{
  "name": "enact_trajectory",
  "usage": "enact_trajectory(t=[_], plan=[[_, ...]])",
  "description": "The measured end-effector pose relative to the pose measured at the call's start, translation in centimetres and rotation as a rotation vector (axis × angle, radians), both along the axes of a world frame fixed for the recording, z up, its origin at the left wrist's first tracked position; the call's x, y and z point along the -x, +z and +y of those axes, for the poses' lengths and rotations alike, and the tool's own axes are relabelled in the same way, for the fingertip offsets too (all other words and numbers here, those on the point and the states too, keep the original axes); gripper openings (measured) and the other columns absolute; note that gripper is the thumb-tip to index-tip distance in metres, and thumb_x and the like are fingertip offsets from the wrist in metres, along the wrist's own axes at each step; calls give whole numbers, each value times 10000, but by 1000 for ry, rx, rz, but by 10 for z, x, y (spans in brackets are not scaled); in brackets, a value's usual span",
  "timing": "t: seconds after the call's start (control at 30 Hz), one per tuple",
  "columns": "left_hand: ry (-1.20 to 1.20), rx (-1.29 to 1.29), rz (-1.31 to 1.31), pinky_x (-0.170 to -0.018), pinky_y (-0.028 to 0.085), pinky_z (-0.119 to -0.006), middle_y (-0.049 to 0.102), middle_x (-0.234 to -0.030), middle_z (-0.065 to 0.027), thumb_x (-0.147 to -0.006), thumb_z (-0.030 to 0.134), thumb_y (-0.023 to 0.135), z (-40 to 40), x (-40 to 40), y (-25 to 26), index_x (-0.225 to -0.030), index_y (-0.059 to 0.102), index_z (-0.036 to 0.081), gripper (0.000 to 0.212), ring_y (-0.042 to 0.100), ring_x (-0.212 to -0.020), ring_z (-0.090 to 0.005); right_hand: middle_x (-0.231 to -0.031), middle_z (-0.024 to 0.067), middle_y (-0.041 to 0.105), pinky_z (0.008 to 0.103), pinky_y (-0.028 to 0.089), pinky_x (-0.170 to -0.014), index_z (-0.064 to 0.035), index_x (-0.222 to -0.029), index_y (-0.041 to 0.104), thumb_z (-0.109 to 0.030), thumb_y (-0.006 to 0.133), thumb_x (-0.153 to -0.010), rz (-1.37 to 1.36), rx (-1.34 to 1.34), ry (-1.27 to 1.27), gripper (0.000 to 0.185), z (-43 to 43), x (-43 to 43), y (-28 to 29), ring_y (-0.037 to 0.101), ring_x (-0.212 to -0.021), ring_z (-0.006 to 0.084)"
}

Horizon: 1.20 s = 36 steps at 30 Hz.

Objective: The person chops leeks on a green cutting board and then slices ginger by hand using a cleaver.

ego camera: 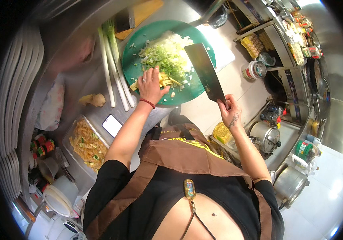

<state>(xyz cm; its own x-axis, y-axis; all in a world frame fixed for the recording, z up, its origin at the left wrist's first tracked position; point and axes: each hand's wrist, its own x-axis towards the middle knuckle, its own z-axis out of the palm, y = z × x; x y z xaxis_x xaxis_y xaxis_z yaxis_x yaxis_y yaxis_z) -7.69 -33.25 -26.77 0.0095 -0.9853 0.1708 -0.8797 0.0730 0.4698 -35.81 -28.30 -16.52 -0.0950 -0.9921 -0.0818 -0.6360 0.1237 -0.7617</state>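
My left hand (152, 81) rests on sliced yellow ginger (166, 80) at the near side of a round green cutting board (134, 64); the palm hides part of the ginger. Beyond the fingers lies a heap of chopped scallion (167, 55), green in front and white behind. My right hand (231, 112) grips the handle of a Chinese cleaver (203, 70). Its broad blade is raised, overlapping the board's right edge in view. Left of the board, several whole scallions (116, 69) lie on the metal counter (95, 79), with a piece of unpeeled ginger root (95, 100) beside them.
A phone (112, 125) and a clear tub of sliced food (89, 144) sit on the counter near my left arm. Stacked white trays (18, 90) line the far left. To the right are egg trays (251, 45), a lidded bucket (251, 70) and a pressure cooker (264, 136).
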Motion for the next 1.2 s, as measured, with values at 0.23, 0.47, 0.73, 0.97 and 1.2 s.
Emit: enact_trajectory(t=[0.23, 0.47, 0.73, 0.97, 1.2], plan=[[-310, 249, -98, -1052, 262, -457, 496, -1232, -93, -687, 224, 657, -1, 26, -8, -849, 660, 191, 166, 401, -1195, -288, -537, -54, 422, 231, 261, -447, -59, -836, 529, -125, 638, -857, 9, 16, 62, 129, -11, -11, -7, 318, -494, 32], [-536, 260, -132, -1064, 247, -491, 447, -1290, -113, -659, 261, 700, 7, -40, 0, -872, 653, 151, 245, 361, -1229, -324, -540, -49, 416, 233, 270, -449, -58, -845, 527, -120, 633, -855, 26, -8, 125, 124, -13, -17, -12, 321, -492, 37], [-110, 73, -16, -1081, 229, -491, 429, -1296, -201, -658, 413, 740, 12, -43, -16, -1299, 370, -49, 873, 350, -1258, -345, -782, 215, 631, 404, 488, -611, -51, -1007, 518, -59, 557, -853, 205, 42, 355, 159, -15, -47, 4, 630, -724, 380], [-136, 197, 37, -901, 410, -399, 499, -1122, -118, -632, 250, 750, 9, -32, -34, -1181, 488, 57, 638, 491, -1046, -293, -764, 232, 612, 459, 475, -608, -54, -1015, 472, -63, 532, -857, 272, -25, 415, 169, -22, -61, 11, 606, -738, 424], [-10, 157, 8, -879, 424, -399, 489, -1133, -125, -587, 232, 779, 17, -9, -35, -1112, 499, 70, 617, 479, -1064, -292, -709, 264, 583, 527, 437, -618, -25, -990, 361, -35, 385, -837, 553, -147, 691, 155, -33, -74, 4, 573, -701, 465]])
